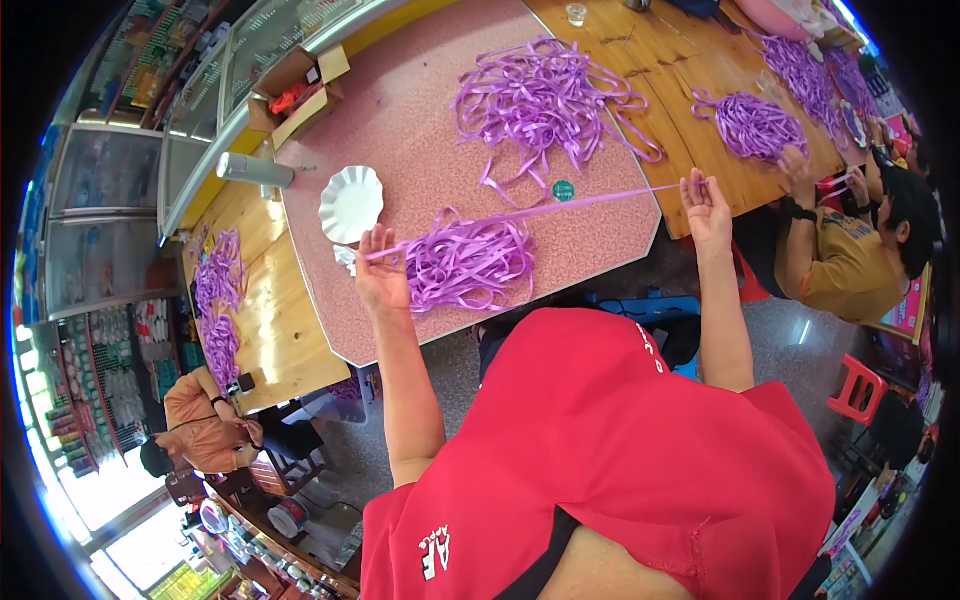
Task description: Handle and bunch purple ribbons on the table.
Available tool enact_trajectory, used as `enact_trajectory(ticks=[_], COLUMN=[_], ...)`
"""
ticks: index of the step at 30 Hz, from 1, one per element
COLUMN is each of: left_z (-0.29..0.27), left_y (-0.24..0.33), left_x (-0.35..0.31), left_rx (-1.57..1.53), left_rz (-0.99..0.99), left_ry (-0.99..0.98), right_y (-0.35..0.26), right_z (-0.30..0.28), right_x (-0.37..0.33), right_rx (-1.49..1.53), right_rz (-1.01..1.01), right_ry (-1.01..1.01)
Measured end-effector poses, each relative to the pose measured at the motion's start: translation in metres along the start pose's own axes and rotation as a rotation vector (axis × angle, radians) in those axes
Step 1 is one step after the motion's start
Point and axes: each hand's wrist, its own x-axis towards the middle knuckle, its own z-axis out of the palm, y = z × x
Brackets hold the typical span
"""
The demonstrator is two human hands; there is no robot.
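A long purple ribbon stretches across the front of the pink speckled table. Its right end is pinched in my right hand, raised past the table's right edge. My left hand hovers at the front left, its fingers closed on a ribbon that runs into the near heap. That near heap of purple ribbon lies just right of my left hand. Farther back spreads a larger, looser pile of purple ribbon. A white scalloped plate sits beyond my left hand, with crumpled white tissue beside it.
An open cardboard box and a grey cylinder stand by the glass cabinet at the back left. Wooden tables hold more ribbon piles. One person sits at the right, another at the left. A red stool stands on the floor.
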Motion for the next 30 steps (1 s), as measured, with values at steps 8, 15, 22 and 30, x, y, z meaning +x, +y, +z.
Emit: enact_trajectory(ticks=[8,15,22,30], left_z=[-0.014,-0.014,-0.04,-0.052], left_y=[0.016,0.016,0.011,0.01], left_x=[0.008,0.004,0.011,0.011], left_rx=[-0.026,0.101,0.374,0.333], left_rz=[-0.03,-0.124,-0.184,-0.313], left_ry=[0.178,0.271,0.326,0.353], right_y=[-0.009,-0.012,-0.016,-0.014], right_z=[0.053,0.071,0.08,0.088], right_x=[-0.027,-0.043,-0.055,-0.075], right_rx=[-0.062,-0.075,-0.165,-0.345], right_rz=[-0.006,-0.003,-0.103,-0.177], right_ry=[-0.357,-0.338,-0.3,-0.418])
